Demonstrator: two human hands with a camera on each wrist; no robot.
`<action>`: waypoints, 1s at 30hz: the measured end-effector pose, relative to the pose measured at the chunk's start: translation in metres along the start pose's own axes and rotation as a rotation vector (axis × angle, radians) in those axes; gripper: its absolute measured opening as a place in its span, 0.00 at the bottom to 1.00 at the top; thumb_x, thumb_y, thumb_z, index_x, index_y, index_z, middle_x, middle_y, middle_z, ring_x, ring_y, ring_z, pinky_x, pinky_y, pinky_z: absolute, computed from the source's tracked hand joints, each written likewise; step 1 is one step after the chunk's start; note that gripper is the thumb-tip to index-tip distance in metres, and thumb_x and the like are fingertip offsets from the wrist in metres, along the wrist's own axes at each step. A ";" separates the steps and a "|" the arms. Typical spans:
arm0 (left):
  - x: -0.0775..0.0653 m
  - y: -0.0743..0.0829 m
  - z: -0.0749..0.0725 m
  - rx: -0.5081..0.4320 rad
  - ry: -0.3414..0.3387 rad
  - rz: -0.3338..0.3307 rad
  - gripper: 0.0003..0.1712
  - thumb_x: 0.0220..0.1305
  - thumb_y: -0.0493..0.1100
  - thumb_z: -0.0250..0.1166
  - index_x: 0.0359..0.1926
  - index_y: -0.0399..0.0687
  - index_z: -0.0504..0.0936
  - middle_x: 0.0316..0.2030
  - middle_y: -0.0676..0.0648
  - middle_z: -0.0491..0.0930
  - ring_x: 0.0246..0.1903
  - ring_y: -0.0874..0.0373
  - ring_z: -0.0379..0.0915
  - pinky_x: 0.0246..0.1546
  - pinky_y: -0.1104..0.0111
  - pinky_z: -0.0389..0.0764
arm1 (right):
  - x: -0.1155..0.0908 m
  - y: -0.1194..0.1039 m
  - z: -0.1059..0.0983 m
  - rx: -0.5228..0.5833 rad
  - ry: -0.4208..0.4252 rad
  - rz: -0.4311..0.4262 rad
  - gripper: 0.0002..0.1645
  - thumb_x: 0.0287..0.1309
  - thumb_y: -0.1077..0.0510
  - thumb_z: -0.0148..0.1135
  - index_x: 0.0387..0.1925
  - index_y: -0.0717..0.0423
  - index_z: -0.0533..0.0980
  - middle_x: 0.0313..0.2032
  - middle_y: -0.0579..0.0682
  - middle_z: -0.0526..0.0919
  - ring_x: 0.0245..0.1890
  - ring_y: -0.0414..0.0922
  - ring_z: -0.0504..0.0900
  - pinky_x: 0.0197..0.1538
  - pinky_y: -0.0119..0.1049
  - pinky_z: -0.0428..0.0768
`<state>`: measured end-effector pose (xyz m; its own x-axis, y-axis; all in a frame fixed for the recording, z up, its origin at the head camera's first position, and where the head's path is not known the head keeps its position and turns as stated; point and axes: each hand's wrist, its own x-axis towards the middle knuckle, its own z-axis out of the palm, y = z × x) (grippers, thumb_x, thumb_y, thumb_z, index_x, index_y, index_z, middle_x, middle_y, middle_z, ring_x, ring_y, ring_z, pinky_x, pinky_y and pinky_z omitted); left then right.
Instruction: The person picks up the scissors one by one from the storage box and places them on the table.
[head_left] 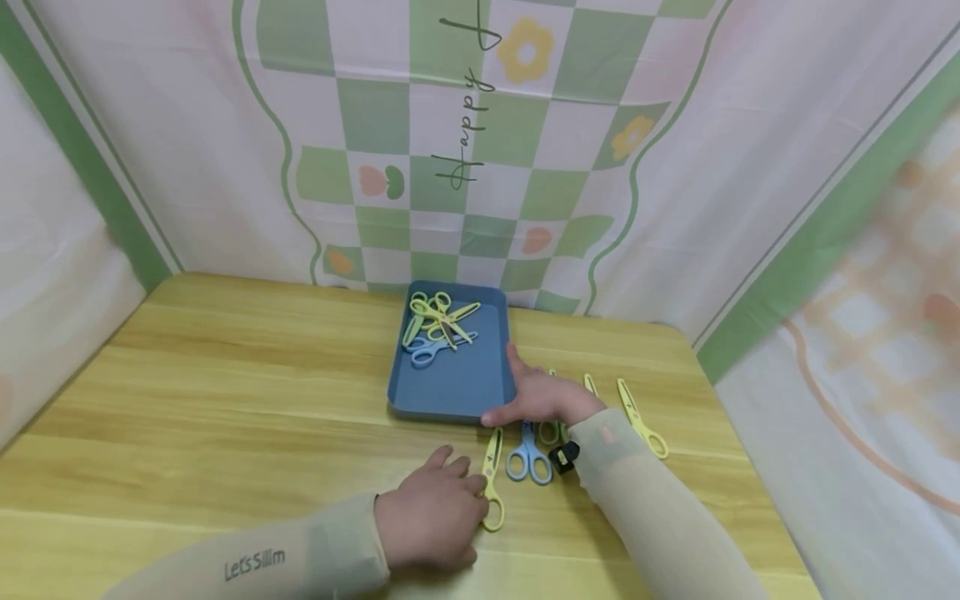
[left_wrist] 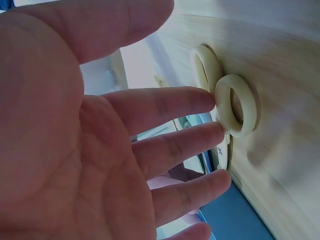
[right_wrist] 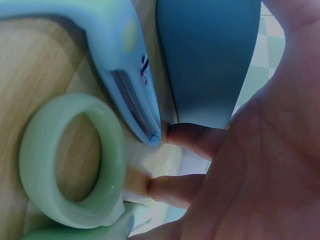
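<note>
My left hand (head_left: 435,517), fingers spread and nearly straight, reaches beside a pair of yellow scissors (head_left: 491,468). In the left wrist view, its fingertips touch or nearly touch the scissors' handle loops (left_wrist: 222,102). My right hand (head_left: 543,397) rests against the right side of the blue tray (head_left: 442,396), thumb near its front right corner. Its fingers look extended in the right wrist view, close to the tray wall (right_wrist: 207,60). Below that hand lie blue scissors (head_left: 528,456) and green scissors (right_wrist: 40,160), the green pair partly hidden by the sleeve.
Several yellow, green and blue scissors (head_left: 442,315) lie crossed in the tray's far left part. More yellow scissors (head_left: 637,415) are on the wooden table (head_left: 247,392) to the right, one partly behind my forearm. A patterned curtain (head_left: 375,117) hangs behind the table's far edge.
</note>
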<state>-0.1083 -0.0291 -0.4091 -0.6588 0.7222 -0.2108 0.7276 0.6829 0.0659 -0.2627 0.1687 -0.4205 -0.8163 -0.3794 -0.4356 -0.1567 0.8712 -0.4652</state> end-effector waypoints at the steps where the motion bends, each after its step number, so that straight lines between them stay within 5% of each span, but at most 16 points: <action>1: 0.000 0.000 0.000 -0.001 0.000 0.004 0.26 0.52 0.63 0.73 0.50 0.59 0.87 0.55 0.56 0.77 0.61 0.50 0.68 0.66 0.49 0.59 | 0.000 0.000 0.000 -0.001 0.001 0.000 0.88 0.38 0.22 0.72 0.76 0.51 0.21 0.76 0.67 0.39 0.74 0.64 0.45 0.71 0.55 0.52; 11: 0.000 -0.001 -0.003 -0.016 -0.008 -0.003 0.29 0.55 0.64 0.71 0.56 0.58 0.84 0.62 0.55 0.75 0.64 0.50 0.66 0.65 0.50 0.61 | 0.000 0.000 0.000 -0.008 -0.006 0.006 0.87 0.39 0.22 0.71 0.76 0.51 0.21 0.76 0.66 0.37 0.74 0.65 0.44 0.71 0.56 0.51; 16: -0.001 -0.010 -0.019 -0.029 0.067 0.002 0.33 0.62 0.65 0.65 0.62 0.54 0.80 0.66 0.50 0.71 0.68 0.50 0.62 0.65 0.49 0.62 | 0.000 0.001 -0.001 0.002 -0.006 -0.010 0.87 0.40 0.23 0.72 0.76 0.51 0.21 0.76 0.66 0.37 0.74 0.64 0.43 0.72 0.55 0.50; 21: 0.006 -0.041 -0.034 -0.076 0.164 0.028 0.51 0.65 0.76 0.49 0.76 0.48 0.59 0.77 0.47 0.46 0.75 0.48 0.34 0.70 0.47 0.42 | 0.000 0.002 -0.003 0.009 0.011 -0.055 0.87 0.41 0.25 0.72 0.76 0.54 0.21 0.75 0.67 0.39 0.73 0.66 0.45 0.71 0.57 0.50; 24: 0.016 -0.068 -0.041 -0.087 0.177 -0.025 0.55 0.65 0.79 0.41 0.79 0.51 0.44 0.77 0.50 0.35 0.75 0.50 0.21 0.70 0.50 0.31 | 0.000 0.002 -0.003 0.018 0.011 -0.070 0.87 0.40 0.25 0.73 0.76 0.56 0.22 0.74 0.69 0.40 0.72 0.67 0.47 0.71 0.58 0.50; 30: 0.039 -0.126 -0.058 -0.083 0.102 -0.168 0.51 0.70 0.74 0.43 0.80 0.49 0.43 0.78 0.47 0.37 0.75 0.47 0.26 0.71 0.46 0.32 | 0.001 0.001 -0.001 0.002 -0.007 -0.048 0.87 0.41 0.24 0.72 0.76 0.55 0.22 0.75 0.69 0.38 0.73 0.66 0.47 0.71 0.57 0.51</action>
<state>-0.2366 -0.0807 -0.3692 -0.7887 0.6016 -0.1266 0.5900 0.7986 0.1190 -0.2639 0.1700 -0.4206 -0.8041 -0.4231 -0.4177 -0.1947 0.8512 -0.4873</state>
